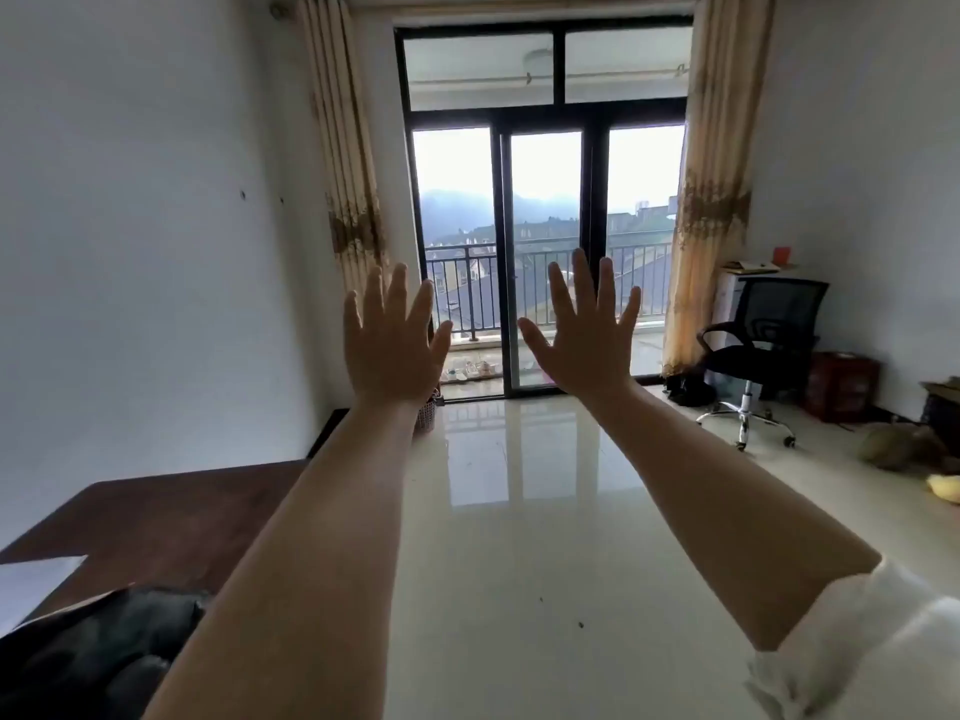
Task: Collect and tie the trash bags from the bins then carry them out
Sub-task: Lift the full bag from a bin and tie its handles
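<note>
Facing you across the glossy tiled floor [519, 511] is a dark-framed glass balcony door [545, 252], curtains either side. A black office chair [763, 345] stands at the right wall, a dark wooden table [156, 517] lies low on your left, and a small basket [427, 414] sits by the door. Your left hand [392, 345] and right hand [587, 340] are raised with fingers spread wide, holding and touching nothing. No trash bag or bin can be made out for certain.

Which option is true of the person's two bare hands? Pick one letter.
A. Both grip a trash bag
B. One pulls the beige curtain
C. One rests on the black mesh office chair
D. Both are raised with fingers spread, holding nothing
D: the left hand and the right hand are raised before the dark-framed glass balcony door, fingers spread, holding nothing.
</note>
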